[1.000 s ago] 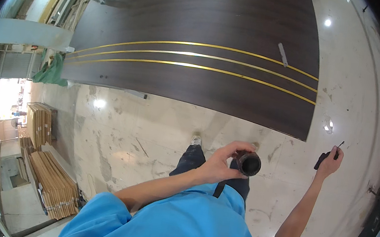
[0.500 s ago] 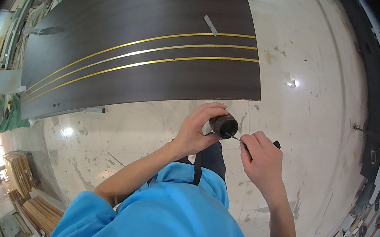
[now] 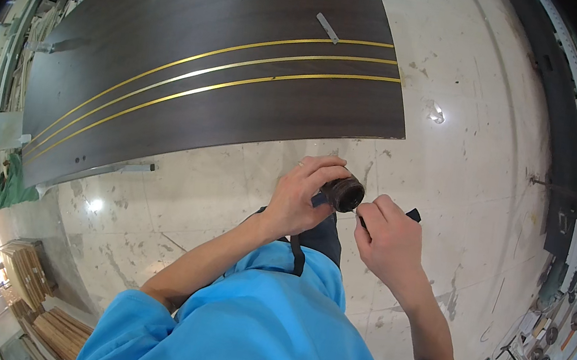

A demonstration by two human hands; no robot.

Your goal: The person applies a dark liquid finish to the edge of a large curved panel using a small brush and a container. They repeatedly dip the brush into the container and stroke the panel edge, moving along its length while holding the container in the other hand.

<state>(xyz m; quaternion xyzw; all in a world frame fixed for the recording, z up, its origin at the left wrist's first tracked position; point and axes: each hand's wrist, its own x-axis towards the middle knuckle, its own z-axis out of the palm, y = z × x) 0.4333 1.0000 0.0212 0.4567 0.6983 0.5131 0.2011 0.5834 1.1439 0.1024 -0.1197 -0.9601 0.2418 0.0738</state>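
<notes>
We can read no words, numbers or signs anywhere, neither on the dark brown cylindrical container [image 3: 345, 194] nor on the bright blue cloth shirt [image 3: 232, 333].

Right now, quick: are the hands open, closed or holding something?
Left hand: holding a dark brown, cylindrical container.
Right hand: closed around a black-handled tool, mostly hidden by the fingers.

Jar [image 3: 344, 194]: dark brown, cylindrical, tilted, mouth toward 4 o'clock. Tool [image 3: 413, 215]: black-handled, mostly hidden, at jar's 3 o'clock.
</notes>
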